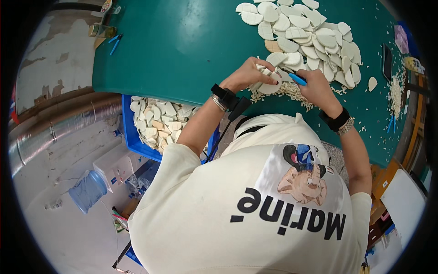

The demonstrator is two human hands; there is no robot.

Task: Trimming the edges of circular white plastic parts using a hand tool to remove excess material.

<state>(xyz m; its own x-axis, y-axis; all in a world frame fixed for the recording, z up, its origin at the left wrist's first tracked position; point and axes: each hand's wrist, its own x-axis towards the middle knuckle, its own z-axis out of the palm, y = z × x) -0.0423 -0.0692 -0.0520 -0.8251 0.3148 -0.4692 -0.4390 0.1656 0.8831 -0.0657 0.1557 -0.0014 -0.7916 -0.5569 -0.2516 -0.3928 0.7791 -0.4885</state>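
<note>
My left hand (248,74) is closed round a small bunch of white half-round foam-like pieces (269,86), held over the near edge of the green table. Just to its right, my right hand (315,87) grips a blue-handled tool (297,79); its tip points toward the held pieces and is too small to make out. Under both hands lies a heap of short pale trimmings (292,92). Beyond them spreads a large pile of similar white pieces (319,41), some with scored lines, and one tan piece (273,46) at its left side.
A blue bin (133,137) full of cut pieces stands below the table's near edge, by my left arm. Blue-handled pliers (116,44) lie at the table's far left. A dark phone (387,62) and more scraps (396,98) are at the right edge.
</note>
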